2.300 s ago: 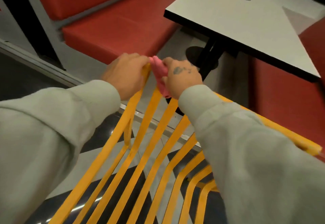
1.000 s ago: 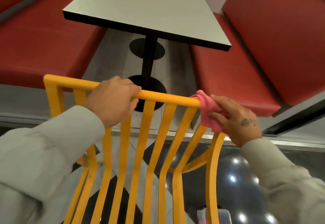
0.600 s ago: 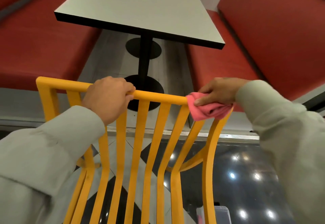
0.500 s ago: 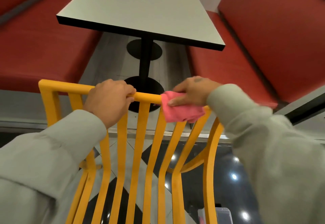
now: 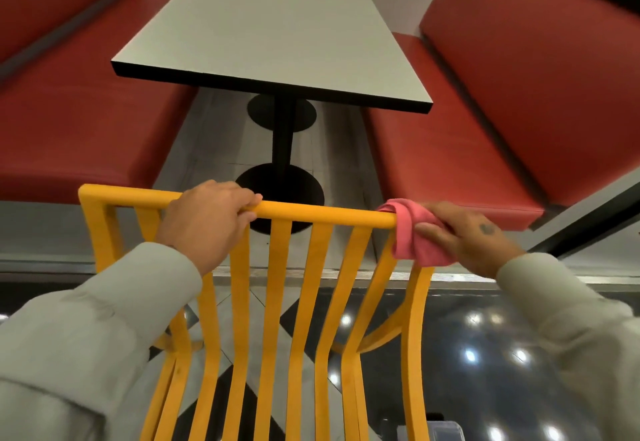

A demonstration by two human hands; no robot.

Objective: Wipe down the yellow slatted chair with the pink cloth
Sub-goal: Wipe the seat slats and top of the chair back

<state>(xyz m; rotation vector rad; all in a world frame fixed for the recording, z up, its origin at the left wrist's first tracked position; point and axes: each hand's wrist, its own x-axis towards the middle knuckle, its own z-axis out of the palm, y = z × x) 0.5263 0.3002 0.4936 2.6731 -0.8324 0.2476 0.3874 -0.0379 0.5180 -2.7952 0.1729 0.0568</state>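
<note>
The yellow slatted chair (image 5: 322, 213) fills the lower half of the head view, its back toward me with several vertical slats under a rounded top rail. My left hand (image 5: 204, 218) grips the top rail left of centre, fingers curled over it. My right hand (image 5: 464, 236) holds the bunched pink cloth (image 5: 412, 232) wrapped around the chair's top right corner, where the rail meets the right post.
A grey table (image 5: 270, 35) on a black pedestal (image 5: 282, 135) stands just beyond the chair. Red bench seats flank it, one on the left (image 5: 79, 118) and one on the right (image 5: 450, 156). Glossy black-and-white floor (image 5: 485, 354) lies below.
My right hand has slid the pink cloth rightward along the top rail, from near the middle back to the right corner. My left hand has kept its grip on the rail.
</note>
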